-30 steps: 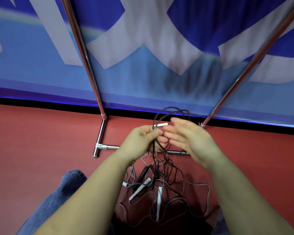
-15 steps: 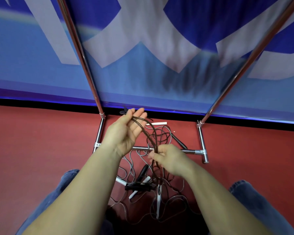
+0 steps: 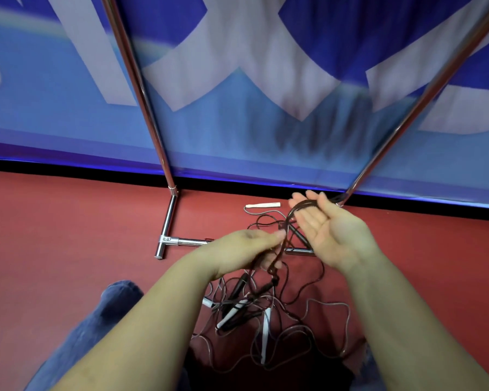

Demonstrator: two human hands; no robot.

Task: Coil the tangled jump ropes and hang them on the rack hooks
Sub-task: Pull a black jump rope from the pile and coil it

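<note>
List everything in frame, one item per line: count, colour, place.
dark rope: one, dark brown, looped over the right hand's fingers, running down through the left hand
rope pile: several tangled, dark and clear cords with black and white handles, on the floor between the arms
loose handle: one, white, floor near the wall
rack: one, chrome, two uprights and base bars
floor: red
banner: blue and white, behind the rack
knee: one, blue jeans, lower left
left hand: pinches the dark rope
right hand: palm up, fingers straight
</note>
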